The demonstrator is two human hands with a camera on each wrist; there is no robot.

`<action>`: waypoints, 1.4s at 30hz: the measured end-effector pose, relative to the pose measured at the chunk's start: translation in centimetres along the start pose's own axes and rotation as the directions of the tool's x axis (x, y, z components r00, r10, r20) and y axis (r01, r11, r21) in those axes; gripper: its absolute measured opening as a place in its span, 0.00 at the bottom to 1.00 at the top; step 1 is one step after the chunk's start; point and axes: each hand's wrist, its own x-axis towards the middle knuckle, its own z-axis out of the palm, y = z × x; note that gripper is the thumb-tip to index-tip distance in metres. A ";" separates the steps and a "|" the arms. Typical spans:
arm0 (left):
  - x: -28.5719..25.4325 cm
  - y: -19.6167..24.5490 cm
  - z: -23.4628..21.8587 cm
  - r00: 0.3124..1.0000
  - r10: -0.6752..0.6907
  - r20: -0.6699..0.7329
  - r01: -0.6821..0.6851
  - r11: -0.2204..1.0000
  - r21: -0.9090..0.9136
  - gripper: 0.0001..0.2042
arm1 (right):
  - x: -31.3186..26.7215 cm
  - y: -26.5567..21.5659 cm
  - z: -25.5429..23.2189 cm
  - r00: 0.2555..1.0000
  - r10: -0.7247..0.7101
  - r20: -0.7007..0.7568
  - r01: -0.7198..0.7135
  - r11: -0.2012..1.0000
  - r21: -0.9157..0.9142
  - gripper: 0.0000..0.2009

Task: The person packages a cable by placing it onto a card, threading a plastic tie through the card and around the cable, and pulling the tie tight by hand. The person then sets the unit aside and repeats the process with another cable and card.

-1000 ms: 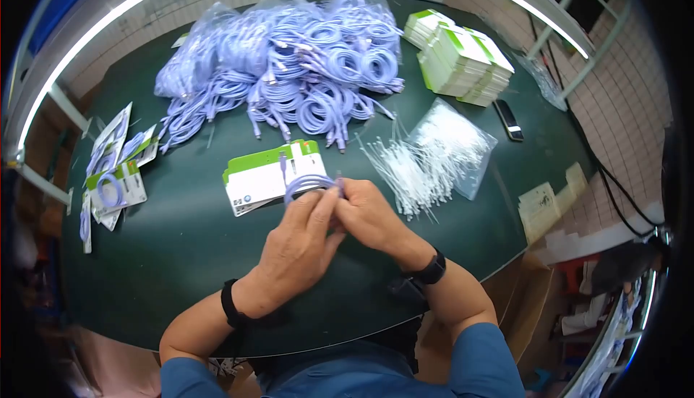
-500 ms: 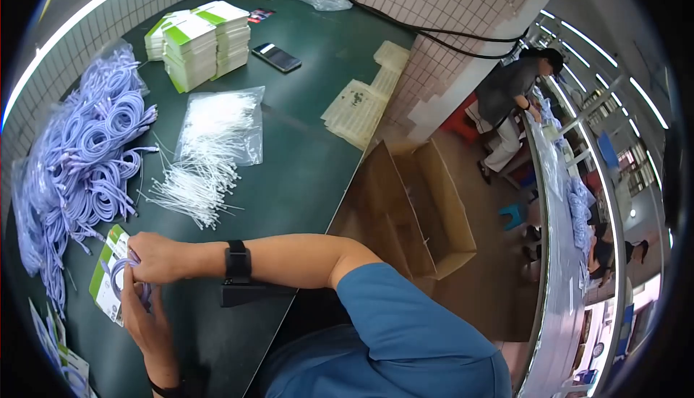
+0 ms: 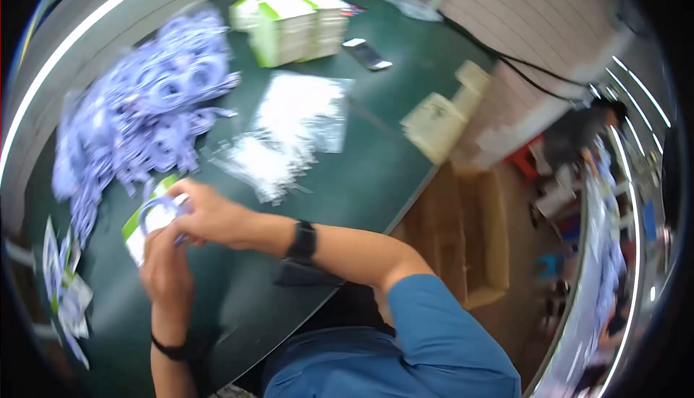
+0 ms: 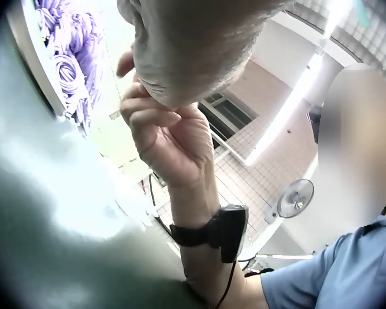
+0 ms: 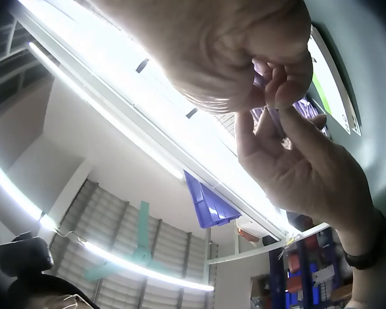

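Head view has been swung rightward since a second ago, the printed cards now seen farther left. Purple cable coil is held over the cards, pinched by left hand and right hand. Beyond the cards, bundled cables are heaped on the desk; right of the cards, white ties are spread.

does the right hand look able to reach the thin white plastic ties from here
Probably yes: only bare dark-green tabletop seems to lie between the right hand and the thin white plastic ties, though that hand looks busy with the coiled lilac cable.
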 end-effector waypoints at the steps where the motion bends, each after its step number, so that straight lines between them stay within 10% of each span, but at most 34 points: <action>1: 0.1 0.3 -0.2 1.000 -0.014 0.009 0.014 1.000 0.008 0.17 | 0.3 0.6 0.2 1.000 -0.020 0.005 0.020 1.000 -0.003 0.30; 8: -0.9 -0.8 -1.9 0.985 -0.156 0.069 0.166 0.967 -0.193 0.19 | 0.4 0.0 -0.3 0.988 0.086 0.129 -0.093 0.995 0.047 0.29; 16: -2.6 -3.1 -2.8 0.901 -0.389 0.191 0.429 0.744 -0.512 0.12 | -0.3 -2.9 -1.0 0.978 0.087 0.189 -0.020 0.943 -0.332 0.26; 19: -2.6 -3.7 -3.0 0.906 -0.352 0.235 0.423 0.751 -0.508 0.11 | -0.9 -3.6 -0.9 0.944 -0.228 0.239 0.330 0.597 -0.731 0.24; 23: -2.1 -3.6 -3.0 0.931 -0.266 0.251 0.359 0.792 -0.494 0.09 | -0.9 -3.6 -0.2 0.844 -0.336 0.419 0.536 0.488 -0.689 0.23; 32: -2.0 -3.2 -2.7 0.937 -0.121 0.327 0.292 0.783 -0.550 0.09 | -0.9 -4.1 -1.2 0.850 0.169 0.498 0.310 0.604 -0.734 0.14; 35: -2.0 -3.3 -2.5 0.938 -0.106 0.331 0.285 0.780 -0.558 0.09 | -1.2 -4.4 -0.7 0.878 0.303 0.371 0.023 0.747 -0.665 0.12; 42: -2.0 -4.0 -3.0 0.948 -0.078 0.308 0.243 0.803 -0.545 0.09 | -1.2 -4.0 -0.5 0.912 0.080 0.402 0.238 0.696 -0.678 0.11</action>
